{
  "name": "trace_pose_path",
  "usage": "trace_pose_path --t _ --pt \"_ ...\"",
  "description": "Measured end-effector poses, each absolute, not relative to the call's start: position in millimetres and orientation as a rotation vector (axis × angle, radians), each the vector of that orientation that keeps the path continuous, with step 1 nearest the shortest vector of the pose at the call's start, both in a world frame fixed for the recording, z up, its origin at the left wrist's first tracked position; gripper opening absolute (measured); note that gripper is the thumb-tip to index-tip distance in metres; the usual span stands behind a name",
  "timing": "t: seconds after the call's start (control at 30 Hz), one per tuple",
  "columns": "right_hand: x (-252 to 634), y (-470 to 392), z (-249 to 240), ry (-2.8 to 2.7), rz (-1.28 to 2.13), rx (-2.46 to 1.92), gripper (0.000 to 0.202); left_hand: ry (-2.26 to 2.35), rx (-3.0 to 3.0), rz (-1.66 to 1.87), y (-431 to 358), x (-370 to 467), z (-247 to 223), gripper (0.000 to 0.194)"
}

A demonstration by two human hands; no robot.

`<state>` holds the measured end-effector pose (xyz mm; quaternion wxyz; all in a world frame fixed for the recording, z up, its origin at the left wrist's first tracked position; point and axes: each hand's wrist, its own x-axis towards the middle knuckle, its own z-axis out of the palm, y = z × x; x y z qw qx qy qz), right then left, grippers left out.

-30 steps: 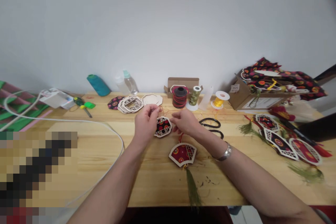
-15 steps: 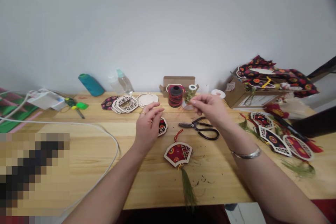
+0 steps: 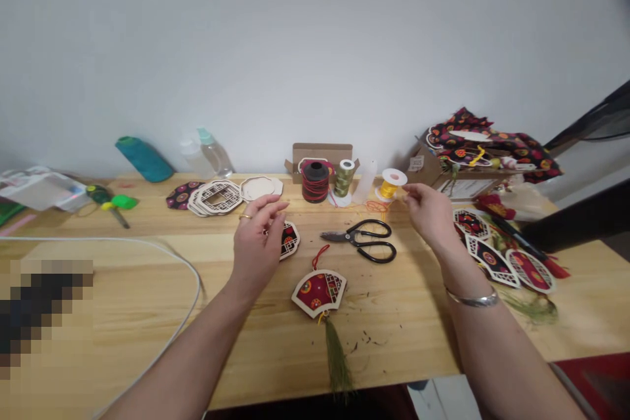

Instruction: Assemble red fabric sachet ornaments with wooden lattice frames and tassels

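A: In the head view, what is the left hand doing?

B: The left hand (image 3: 258,243) is loose, with its fingers a bit apart. It's over a flat black-and-red cloth ornament with a pale wooden frame (image 3: 290,241) on the light wooden table (image 3: 418,328). I can't tell if they touch.

A: And the right hand?

B: The right hand (image 3: 428,213) has its thumb and finger close together, just beside a white spool of yellow thread (image 3: 388,190). I can't tell if it's got some thread.

A: What's in the boxes?

B: The big brown cardboard box (image 3: 418,180) is stuffed with dark flowery cloth (image 3: 526,147), which spills over the side. The little open brown cardboard box (image 3: 322,150) has a red piece with a pale rim (image 3: 306,165) showing, partly behind a spool of dark red cord (image 3: 315,185).

A: Any bottles?

B: A see-through bottle with a light green top (image 3: 214,154) leans near the wall. I can't tell how full it is.

A: What's in the middle?

B: Black-handled scissors (image 3: 352,236), and nearer, a red fan-shaped ornament (image 3: 315,292) with a green tassel (image 3: 337,357).
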<state>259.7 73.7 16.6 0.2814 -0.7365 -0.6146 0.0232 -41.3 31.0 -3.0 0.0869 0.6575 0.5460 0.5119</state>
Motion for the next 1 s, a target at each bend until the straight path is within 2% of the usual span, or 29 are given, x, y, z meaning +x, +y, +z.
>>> trace_pose_path --t 0.13,0.23,0.37,0.7,0.9,1.0 --pt "257.5 68.9 21.7 -1.676 0.043 -2.197 0.032 1.614 1.966 1.521 31.3 -40.7 -5.1 0.02" --pt "255.3 68.0 23.5 -1.862 0.172 -2.265 0.034 1.597 1.972 1.507 31.1 -40.0 -7.3 0.02" --pt "253.7 67.5 20.9 -2.083 0.327 -2.114 0.018 1.589 1.98 1.51 29.9 -39.1 -7.0 0.019" --pt "253.2 66.8 12.7 -2.452 0.514 -1.666 0.011 1.582 2.028 1.511 28.6 -37.4 -5.2 0.017" --pt "245.1 58.5 17.3 -2.589 0.386 -1.704 0.006 1.588 2.037 1.506 28.6 -37.1 -4.7 0.017" --pt "243.0 55.9 17.7 -2.625 0.365 -1.727 0.01 1.604 2.048 1.499 28.8 -36.8 -3.9 0.016"
